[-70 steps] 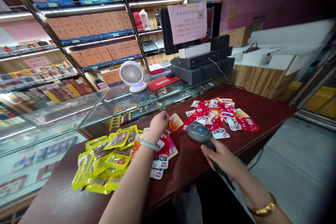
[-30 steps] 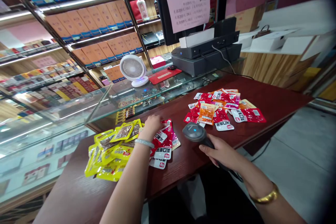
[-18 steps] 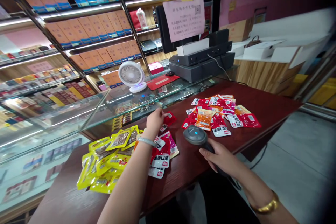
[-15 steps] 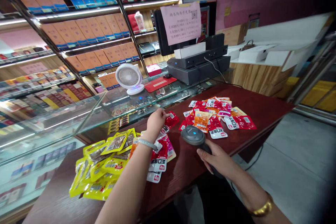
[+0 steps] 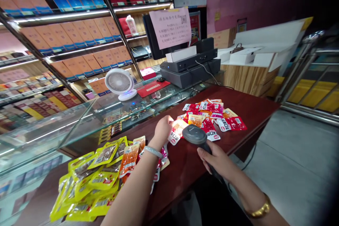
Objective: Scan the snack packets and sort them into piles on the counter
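Note:
My left hand point(image 5: 163, 130), a pale bangle on its wrist, pinches the edge of a red-and-white snack packet point(image 5: 174, 137). Bright light washes over that packet in front of the barcode scanner point(image 5: 194, 134). My right hand point(image 5: 218, 159) is wrapped around the scanner's dark handle, with the head pointing left towards the packet. Behind the scanner lies a loose pile of red, orange and purple snack packets point(image 5: 231, 123). Other orange and red packets point(image 5: 129, 159) lie by my left forearm, which partly hides them. Yellow snack packets point(image 5: 103, 180) are heaped further left.
Everything lies on a dark red-brown table point(image 5: 182, 176). Along its far side runs a glass display counter point(image 5: 79, 120) bearing a white fan point(image 5: 120, 81), a red mat point(image 5: 153, 87) and a cash drawer point(image 5: 190, 72) below a monitor. Boxed goods fill the shelves behind.
My left hand has brought its packet round to the scanner's front, and light now falls on the packet. The camera view has shifted a little.

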`<action>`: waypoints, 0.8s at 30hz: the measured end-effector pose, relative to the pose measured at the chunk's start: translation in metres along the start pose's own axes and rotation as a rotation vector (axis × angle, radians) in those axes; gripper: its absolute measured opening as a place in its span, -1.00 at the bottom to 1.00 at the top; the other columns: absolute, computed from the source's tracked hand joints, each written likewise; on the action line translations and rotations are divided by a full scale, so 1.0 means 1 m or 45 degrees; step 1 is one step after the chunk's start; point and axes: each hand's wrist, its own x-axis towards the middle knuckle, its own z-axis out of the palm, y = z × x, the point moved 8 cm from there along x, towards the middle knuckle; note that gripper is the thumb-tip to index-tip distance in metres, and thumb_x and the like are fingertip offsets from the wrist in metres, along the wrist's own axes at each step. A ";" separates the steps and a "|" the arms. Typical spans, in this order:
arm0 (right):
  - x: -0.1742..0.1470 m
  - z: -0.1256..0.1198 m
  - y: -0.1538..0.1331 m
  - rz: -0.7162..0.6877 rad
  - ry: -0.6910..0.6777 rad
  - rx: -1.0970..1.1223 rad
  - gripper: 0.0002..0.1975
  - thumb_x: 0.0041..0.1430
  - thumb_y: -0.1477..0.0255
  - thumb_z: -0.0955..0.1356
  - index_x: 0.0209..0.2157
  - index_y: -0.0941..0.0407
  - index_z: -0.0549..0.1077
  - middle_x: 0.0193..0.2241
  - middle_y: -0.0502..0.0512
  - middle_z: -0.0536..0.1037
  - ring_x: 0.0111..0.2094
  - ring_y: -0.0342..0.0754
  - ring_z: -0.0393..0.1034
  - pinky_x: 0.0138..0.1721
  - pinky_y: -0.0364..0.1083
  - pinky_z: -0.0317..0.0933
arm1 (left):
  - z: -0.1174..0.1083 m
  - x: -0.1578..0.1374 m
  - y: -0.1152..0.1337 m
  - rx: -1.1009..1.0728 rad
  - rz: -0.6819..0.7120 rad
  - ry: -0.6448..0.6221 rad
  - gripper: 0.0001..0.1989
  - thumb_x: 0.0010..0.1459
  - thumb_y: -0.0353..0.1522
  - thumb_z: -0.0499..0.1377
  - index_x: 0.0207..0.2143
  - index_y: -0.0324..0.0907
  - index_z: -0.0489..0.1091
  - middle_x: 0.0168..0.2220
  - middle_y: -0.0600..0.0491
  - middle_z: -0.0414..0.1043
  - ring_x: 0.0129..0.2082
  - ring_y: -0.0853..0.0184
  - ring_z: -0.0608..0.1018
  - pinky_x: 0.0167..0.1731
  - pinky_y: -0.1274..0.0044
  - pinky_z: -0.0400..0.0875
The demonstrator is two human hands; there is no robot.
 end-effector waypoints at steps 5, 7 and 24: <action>0.002 -0.009 0.001 -0.006 0.052 0.009 -0.60 0.24 0.01 0.32 -0.22 0.06 0.26 -0.67 -0.25 0.27 -0.76 -0.24 0.16 -0.72 -0.25 0.08 | 0.051 0.021 -0.001 -0.670 -0.289 -0.020 -0.81 0.10 -0.31 0.26 -0.48 -0.23 0.39 -0.63 0.15 0.31 -0.61 0.47 0.36 -0.52 0.60 0.27; 0.001 -0.013 -0.001 0.005 0.066 -0.003 -0.60 0.23 0.00 0.32 -0.22 0.06 0.27 -0.68 -0.25 0.26 -0.77 -0.24 0.16 -0.72 -0.24 0.08 | 0.064 0.024 0.011 -0.749 -0.276 -0.067 -0.84 0.14 -0.32 0.24 -0.37 -0.26 0.43 -0.57 0.10 0.40 -0.58 0.46 0.43 -0.48 0.60 0.35; -0.004 0.022 -0.002 0.069 -0.163 -0.119 -0.59 0.24 0.06 0.33 -0.12 0.11 0.32 -0.69 -0.22 0.28 -0.75 -0.21 0.19 -0.70 -0.22 0.04 | -0.065 -0.056 -0.071 0.751 -0.051 -0.349 -0.73 0.00 -0.18 0.33 -0.24 -0.08 0.60 -0.21 -0.10 0.60 -0.16 0.15 0.57 -0.13 0.46 0.33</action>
